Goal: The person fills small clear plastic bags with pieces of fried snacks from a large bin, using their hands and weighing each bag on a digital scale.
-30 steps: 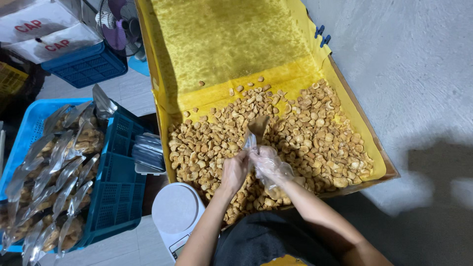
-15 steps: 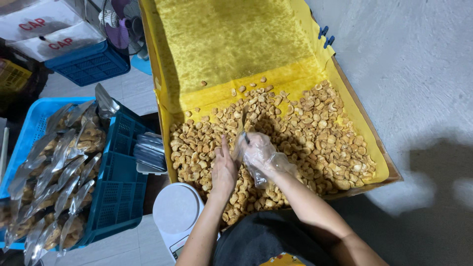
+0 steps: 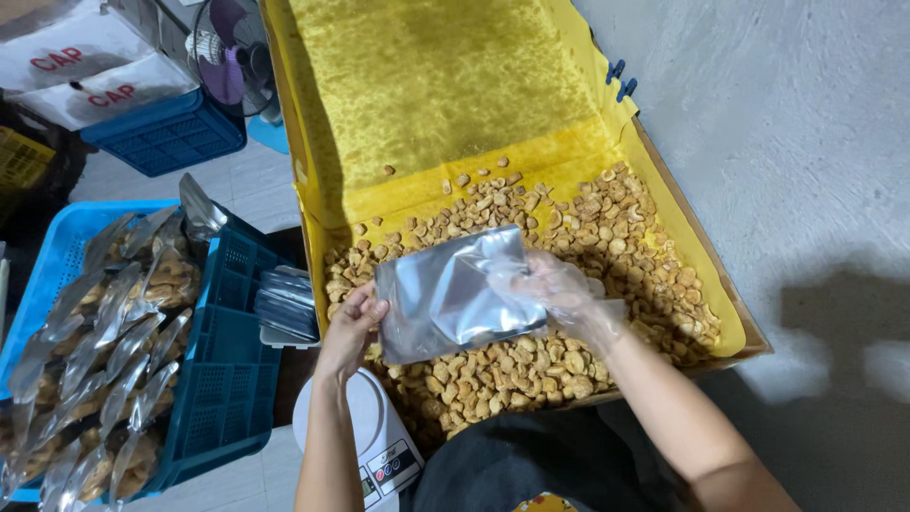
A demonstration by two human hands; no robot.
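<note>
Left hand (image 3: 353,322) & plastic-gloved right hand (image 3: 559,289), fingers grasping flat silver foil pouch (image 3: 455,294) above yellow-lined tray (image 3: 313,204) w/ golden crackers (image 3: 569,223).

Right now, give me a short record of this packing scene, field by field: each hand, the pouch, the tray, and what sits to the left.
left hand: bare, grips the pouch's left edge
right hand: in a clear glove, holds the pouch's right side
pouch: silver, flat, held above the snacks
tray: yellow-lined, near half covered in tan snacks
scale: white, below the left hand
crates: blue, with filled pouches
</note>
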